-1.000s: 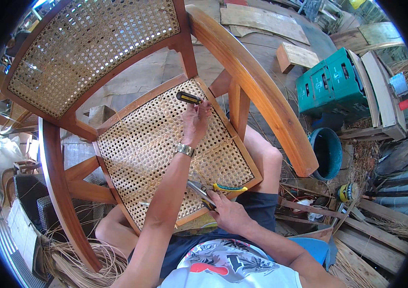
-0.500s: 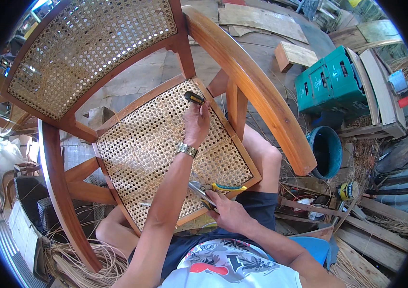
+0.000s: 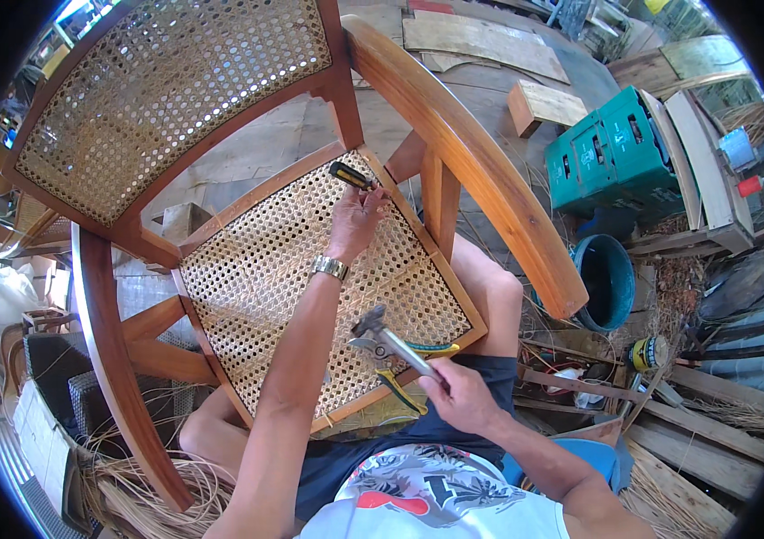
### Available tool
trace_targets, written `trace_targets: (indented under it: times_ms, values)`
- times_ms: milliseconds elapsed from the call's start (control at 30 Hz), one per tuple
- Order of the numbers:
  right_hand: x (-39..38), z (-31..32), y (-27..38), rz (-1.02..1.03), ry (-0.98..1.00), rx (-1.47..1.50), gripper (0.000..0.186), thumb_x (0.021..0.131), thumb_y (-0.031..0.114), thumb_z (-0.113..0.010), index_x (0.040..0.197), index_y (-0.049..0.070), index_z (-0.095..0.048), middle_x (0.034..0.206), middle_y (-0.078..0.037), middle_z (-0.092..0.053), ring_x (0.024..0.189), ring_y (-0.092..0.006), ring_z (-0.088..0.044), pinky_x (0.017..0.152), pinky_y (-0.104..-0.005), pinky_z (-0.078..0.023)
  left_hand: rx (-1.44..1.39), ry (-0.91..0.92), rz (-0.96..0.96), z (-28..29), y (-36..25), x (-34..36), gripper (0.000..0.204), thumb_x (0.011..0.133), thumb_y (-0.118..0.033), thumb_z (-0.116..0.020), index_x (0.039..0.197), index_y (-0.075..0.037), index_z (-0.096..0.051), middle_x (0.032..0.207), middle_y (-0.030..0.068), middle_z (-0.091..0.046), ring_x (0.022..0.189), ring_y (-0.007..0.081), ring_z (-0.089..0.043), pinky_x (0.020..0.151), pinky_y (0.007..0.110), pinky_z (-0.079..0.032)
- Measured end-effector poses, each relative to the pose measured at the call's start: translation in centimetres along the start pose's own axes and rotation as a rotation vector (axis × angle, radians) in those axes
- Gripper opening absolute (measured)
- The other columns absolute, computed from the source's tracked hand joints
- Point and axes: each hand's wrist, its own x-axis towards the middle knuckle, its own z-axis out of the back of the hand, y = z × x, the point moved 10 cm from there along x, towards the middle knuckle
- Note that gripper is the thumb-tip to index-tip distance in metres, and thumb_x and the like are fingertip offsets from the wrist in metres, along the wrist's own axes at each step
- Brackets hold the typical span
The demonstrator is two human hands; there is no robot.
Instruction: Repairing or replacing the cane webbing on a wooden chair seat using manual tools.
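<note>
A wooden armchair with a woven cane seat (image 3: 265, 256) is in front of me, across my lap. My left hand (image 3: 355, 223) is closed around a short tool with a black-and-yellow handle (image 3: 349, 175), near the far right corner of the seat. The tool's working end is hard to make out, so its kind stays unclear. In my right hand (image 3: 463, 393) is a hammer (image 3: 391, 341), gripped by its metal handle, its head raised over the near part of the seat. Pruning shears (image 3: 386, 366) with yellow-and-green handles lie beneath the hammer on the cane.
The chair's right armrest (image 3: 490, 193) curves beside my right knee, and its caned backrest (image 3: 175, 99) rises at the far left. To the right stand green crates (image 3: 602, 157), a dark teal bucket (image 3: 605, 283) and a small can (image 3: 645, 354). Loose cane strands (image 3: 162, 490) lie at lower left.
The hammer has come up off the seat in my right hand and swung rightward, uncovering the shears. My left hand has shifted slightly left, and its tool handle now points more to the upper left.
</note>
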Motion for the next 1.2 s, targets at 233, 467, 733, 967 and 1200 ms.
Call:
trace_targets:
  times_ms: [233,467,733,967,1200]
  values:
    - [-0.6,6.0,3.2,-0.054,-0.137,0.017,0.027,0.103,0.016,-0.064,0.124,0.002,-0.053,0.089,-0.014,-0.062,0.075,-0.0222,-0.063,0.069,-0.0344,-0.051,0.866,0.145,-0.237,-3.9,-3.9,-2.3,0.026,0.101,-0.009,-0.054,0.127,-0.003,-0.056,0.099,0.0215,-0.072,0.086,0.0385,-0.072,0.071,0.047,-0.058]
    - [-0.1,11.8,15.5,0.502,-0.566,-0.314,0.046,0.101,0.005,-0.059,0.145,-0.002,-0.048,0.126,-0.023,-0.067,0.104,-0.0361,-0.071,0.089,-0.0386,-0.056,0.721,0.021,-0.258,-3.3,-4.9,-1.9,0.028,0.101,-0.012,-0.054,0.127,-0.004,-0.053,0.089,0.0268,-0.069,0.086,0.0452,-0.069,0.073,0.053,-0.055]
    - [6.4,10.6,16.5,0.498,-0.582,-0.438,0.046,0.1,0.005,-0.062,0.144,0.006,-0.054,0.107,-0.025,-0.068,0.095,-0.0417,-0.069,0.081,-0.0458,-0.056,0.688,-0.054,-0.286,-2.5,-4.7,-1.9,0.033,0.101,-0.016,-0.057,0.13,-0.002,-0.052,0.088,0.0266,-0.069,0.084,0.0453,-0.069,0.072,0.053,-0.057]
    - [5.9,10.8,16.7,0.552,-0.68,-0.466,0.048,0.098,0.006,-0.062,0.145,0.009,-0.053,0.097,-0.025,-0.065,0.086,-0.043,-0.069,0.075,-0.0516,-0.054,0.73,-0.002,-0.289,-2.8,-4.3,-1.5,0.022,0.1,-0.018,-0.058,0.115,-0.004,-0.05,0.09,0.0243,-0.069,0.084,0.0434,-0.07,0.072,0.054,-0.056]
    - [7.7,10.1,16.5,0.551,-0.623,-0.484,0.046,0.099,0.006,-0.061,0.144,0.007,-0.053,0.096,-0.024,-0.064,0.086,-0.0411,-0.068,0.074,-0.049,-0.054,0.772,0.001,-0.276,-2.9,-4.4,-1.4,0.03,0.1,-0.019,-0.058,0.127,-0.008,-0.052,0.093,0.0219,-0.071,0.087,0.0429,-0.071,0.075,0.054,-0.056]
